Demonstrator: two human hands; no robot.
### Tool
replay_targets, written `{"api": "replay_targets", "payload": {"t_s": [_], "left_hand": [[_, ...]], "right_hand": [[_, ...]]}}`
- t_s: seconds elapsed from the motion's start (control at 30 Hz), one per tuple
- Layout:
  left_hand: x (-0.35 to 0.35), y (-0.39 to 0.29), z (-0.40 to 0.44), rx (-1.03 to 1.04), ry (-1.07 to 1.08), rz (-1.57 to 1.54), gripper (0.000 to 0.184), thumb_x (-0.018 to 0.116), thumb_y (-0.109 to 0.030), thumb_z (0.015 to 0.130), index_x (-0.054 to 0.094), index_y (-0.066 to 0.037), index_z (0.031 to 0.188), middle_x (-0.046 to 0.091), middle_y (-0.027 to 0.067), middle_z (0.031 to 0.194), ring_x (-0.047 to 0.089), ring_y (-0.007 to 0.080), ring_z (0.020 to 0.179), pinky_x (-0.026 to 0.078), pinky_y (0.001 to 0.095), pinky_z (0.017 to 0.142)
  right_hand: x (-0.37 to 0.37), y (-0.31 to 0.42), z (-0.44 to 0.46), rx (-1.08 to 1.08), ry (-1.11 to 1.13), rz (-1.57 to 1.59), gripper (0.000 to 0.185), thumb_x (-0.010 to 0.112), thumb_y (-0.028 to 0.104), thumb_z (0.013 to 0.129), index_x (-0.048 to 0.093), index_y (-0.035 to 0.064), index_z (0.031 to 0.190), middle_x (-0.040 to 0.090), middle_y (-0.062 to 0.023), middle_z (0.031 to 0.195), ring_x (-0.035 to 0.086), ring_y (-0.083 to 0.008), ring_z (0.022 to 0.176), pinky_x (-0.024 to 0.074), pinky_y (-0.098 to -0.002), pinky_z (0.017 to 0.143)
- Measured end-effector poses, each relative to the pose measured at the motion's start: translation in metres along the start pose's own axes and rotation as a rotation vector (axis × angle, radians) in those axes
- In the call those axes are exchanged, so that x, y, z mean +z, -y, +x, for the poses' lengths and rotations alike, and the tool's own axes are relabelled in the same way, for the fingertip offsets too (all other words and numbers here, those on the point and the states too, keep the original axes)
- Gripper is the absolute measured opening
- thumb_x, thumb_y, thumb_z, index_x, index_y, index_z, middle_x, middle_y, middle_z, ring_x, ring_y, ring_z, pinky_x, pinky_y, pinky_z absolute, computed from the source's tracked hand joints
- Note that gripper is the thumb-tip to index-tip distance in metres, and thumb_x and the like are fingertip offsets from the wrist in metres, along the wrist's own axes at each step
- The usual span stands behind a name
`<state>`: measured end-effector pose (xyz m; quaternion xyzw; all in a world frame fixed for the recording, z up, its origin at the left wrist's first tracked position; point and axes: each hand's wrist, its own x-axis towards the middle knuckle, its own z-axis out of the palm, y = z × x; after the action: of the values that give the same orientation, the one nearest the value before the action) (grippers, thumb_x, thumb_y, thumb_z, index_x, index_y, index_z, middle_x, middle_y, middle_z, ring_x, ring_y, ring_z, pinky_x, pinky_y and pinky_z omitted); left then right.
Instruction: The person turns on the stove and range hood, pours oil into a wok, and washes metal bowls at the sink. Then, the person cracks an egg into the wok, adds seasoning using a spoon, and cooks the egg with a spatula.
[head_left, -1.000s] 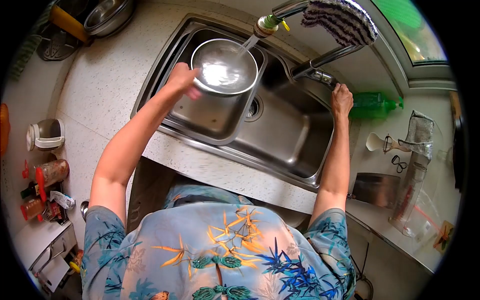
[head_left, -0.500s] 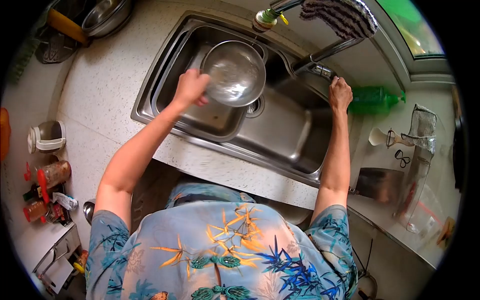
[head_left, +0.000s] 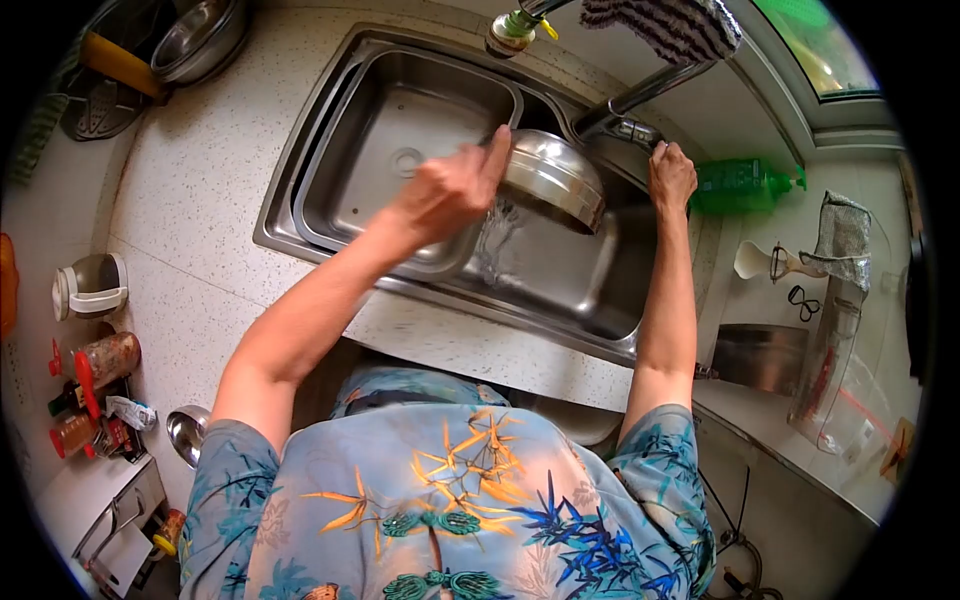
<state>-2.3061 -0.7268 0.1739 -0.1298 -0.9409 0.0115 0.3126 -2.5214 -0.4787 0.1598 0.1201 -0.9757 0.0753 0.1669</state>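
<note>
My left hand (head_left: 452,192) is closed on the rim of a shiny metal bowl (head_left: 556,180), which is tipped so that its outer side faces up. Water (head_left: 497,240) runs from beneath it into the right basin of the steel sink (head_left: 565,262). At the back right of the sink, my right hand (head_left: 672,176) is closed at the lever end of the chrome faucet (head_left: 628,131). The lever is mostly hidden under the fingers.
A green bottle (head_left: 742,186) lies beside my right hand. A cleaver (head_left: 760,357) and small scissors (head_left: 803,303) lie on the right counter. Stacked metal bowls (head_left: 200,45) stand at the back left; jars (head_left: 108,355) line the left side. A striped cloth (head_left: 665,25) hangs over the faucet.
My left hand has carried the bowl rightward from over the left basin to the right one and tipped it over, and water now pours out. My right hand stays at the faucet.
</note>
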Motion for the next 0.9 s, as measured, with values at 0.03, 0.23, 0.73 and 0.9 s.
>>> {"api": "replay_targets", "payload": {"t_s": [0.03, 0.23, 0.73, 0.9], "left_hand": [[0.002, 0.001, -0.001, 0.0, -0.001, 0.001, 0.05, 0.046, -0.003, 0.071, 0.038, 0.013, 0.117, 0.051, 0.0118, 0.059, 0.048, 0.013, 0.039, 0.039, 0.0266, 0.033], [0.02, 0.023, -0.009, -0.636, -0.015, -0.563, 0.034, 0.047, -0.006, 0.074, 0.046, 0.017, 0.099, 0.056, 0.0205, 0.06, 0.058, 0.0221, 0.047, 0.042, 0.031, 0.032], [0.013, 0.062, -0.01, -1.397, 0.183, -1.309, 0.034, 0.045, -0.013, 0.078, 0.049, 0.02, 0.068, 0.058, 0.0256, 0.059, 0.062, 0.0292, 0.052, 0.051, 0.0306, 0.042], [0.017, 0.064, -0.017, -1.399, 0.18, -1.277, 0.034, 0.046, -0.012, 0.078, 0.048, 0.02, 0.069, 0.057, 0.0263, 0.059, 0.062, 0.0299, 0.052, 0.051, 0.0314, 0.042]], "right_hand": [[0.0, 0.001, 0.0, 0.0, -0.001, 0.001, 0.036, 0.04, 0.031, 0.083, 0.057, 0.0007, 0.076, 0.059, -0.0234, 0.079, 0.056, -0.0413, 0.078, 0.0434, -0.047, 0.071], [0.0, -0.001, 0.001, 0.007, 0.005, 0.009, 0.035, 0.041, 0.031, 0.083, 0.057, 0.0005, 0.076, 0.058, -0.0237, 0.078, 0.055, -0.0417, 0.078, 0.0432, -0.0472, 0.071], [0.003, -0.021, 0.014, -0.005, 0.033, 0.033, 0.032, 0.042, 0.028, 0.083, 0.057, 0.0009, 0.077, 0.058, -0.0244, 0.077, 0.056, -0.0414, 0.077, 0.0437, -0.0472, 0.07], [0.006, -0.025, 0.015, -0.013, 0.039, 0.032, 0.032, 0.042, 0.028, 0.083, 0.058, 0.001, 0.077, 0.058, -0.0243, 0.078, 0.055, -0.0414, 0.078, 0.0436, -0.0469, 0.07]]}}
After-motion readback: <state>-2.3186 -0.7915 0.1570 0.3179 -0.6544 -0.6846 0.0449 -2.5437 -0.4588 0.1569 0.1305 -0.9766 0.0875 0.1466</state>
